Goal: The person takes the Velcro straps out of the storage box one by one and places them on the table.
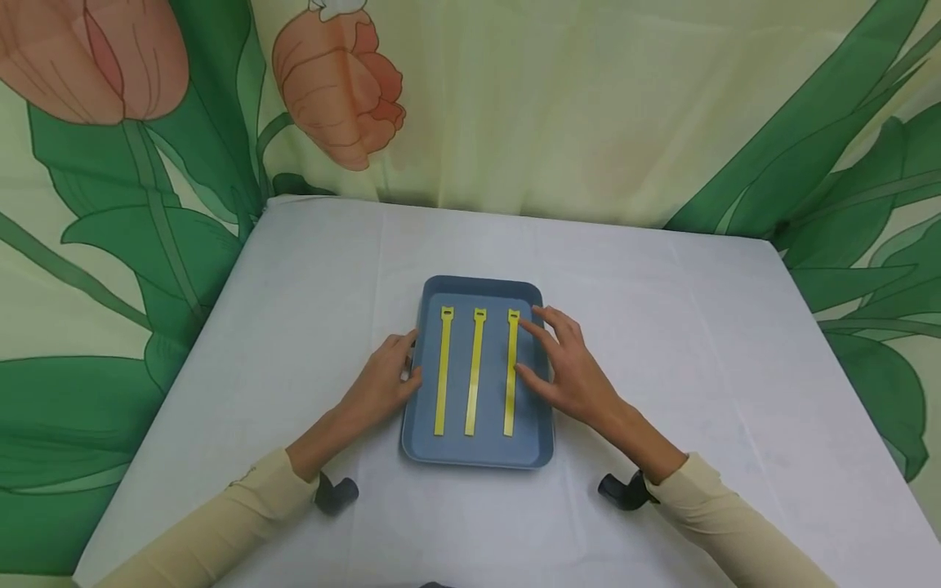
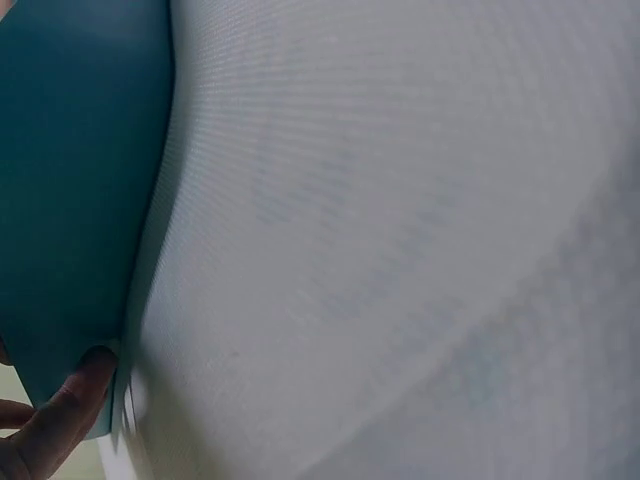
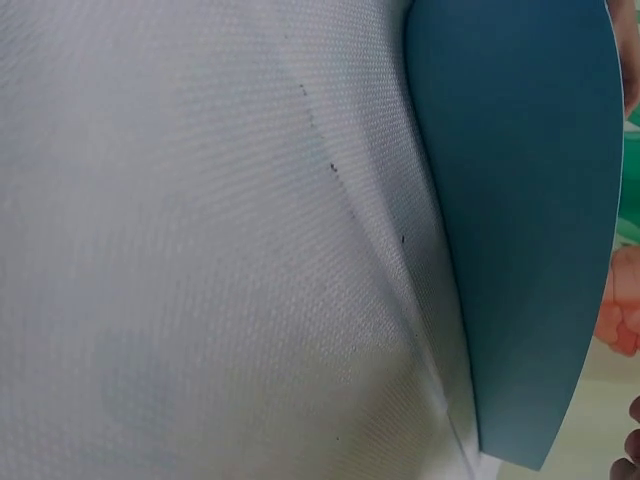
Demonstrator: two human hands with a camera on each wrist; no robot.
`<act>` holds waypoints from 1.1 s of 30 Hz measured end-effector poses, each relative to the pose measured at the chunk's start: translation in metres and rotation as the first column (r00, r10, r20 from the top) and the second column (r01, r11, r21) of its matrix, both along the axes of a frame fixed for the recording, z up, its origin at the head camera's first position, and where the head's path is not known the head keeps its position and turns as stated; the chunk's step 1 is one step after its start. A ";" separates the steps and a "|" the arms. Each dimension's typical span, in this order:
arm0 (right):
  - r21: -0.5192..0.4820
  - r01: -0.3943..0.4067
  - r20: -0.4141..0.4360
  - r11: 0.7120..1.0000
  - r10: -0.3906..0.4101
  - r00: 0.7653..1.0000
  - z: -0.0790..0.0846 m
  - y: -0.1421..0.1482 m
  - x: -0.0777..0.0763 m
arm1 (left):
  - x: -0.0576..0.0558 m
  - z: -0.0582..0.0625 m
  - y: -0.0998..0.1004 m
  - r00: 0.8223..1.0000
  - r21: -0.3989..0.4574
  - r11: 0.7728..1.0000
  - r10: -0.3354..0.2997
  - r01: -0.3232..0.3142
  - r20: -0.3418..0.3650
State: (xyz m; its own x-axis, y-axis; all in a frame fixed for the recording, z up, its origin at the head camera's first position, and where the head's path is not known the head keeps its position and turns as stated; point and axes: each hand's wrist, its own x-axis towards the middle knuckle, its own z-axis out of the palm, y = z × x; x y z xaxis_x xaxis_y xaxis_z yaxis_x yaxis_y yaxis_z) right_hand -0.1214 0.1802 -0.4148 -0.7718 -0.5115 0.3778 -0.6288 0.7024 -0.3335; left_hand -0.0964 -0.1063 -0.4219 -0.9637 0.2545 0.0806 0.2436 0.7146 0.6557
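A blue-grey rectangular tray (image 1: 476, 454) lies on the table in the head view. Three yellow cable ties (image 1: 474, 376) with slotted heads lie lengthwise in it, heads at the far end; the gap between the middle one and the right one (image 1: 510, 384) is a little wider. My left hand (image 1: 378, 380) is at the tray's left side; in the left wrist view a finger (image 2: 75, 405) touches the outer wall (image 2: 80, 180). My right hand (image 1: 577, 371) reaches over the right rim, thumb and fingers spread beside the right cable tie. Whether they touch it I cannot tell.
A white cloth (image 1: 294, 286) covers the table. Behind it hangs a curtain (image 1: 551, 106) printed with flowers and leaves. Dark wrist devices (image 1: 336, 496) sit under both sleeves. The tray's outer wall (image 3: 530, 220) fills part of the right wrist view.
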 end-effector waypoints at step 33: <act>-0.005 -0.144 -0.049 0.990 0.143 0.988 0.007 0.001 -0.004 | 0.007 0.005 0.013 0.997 -0.010 0.997 0.080 -0.080 -0.002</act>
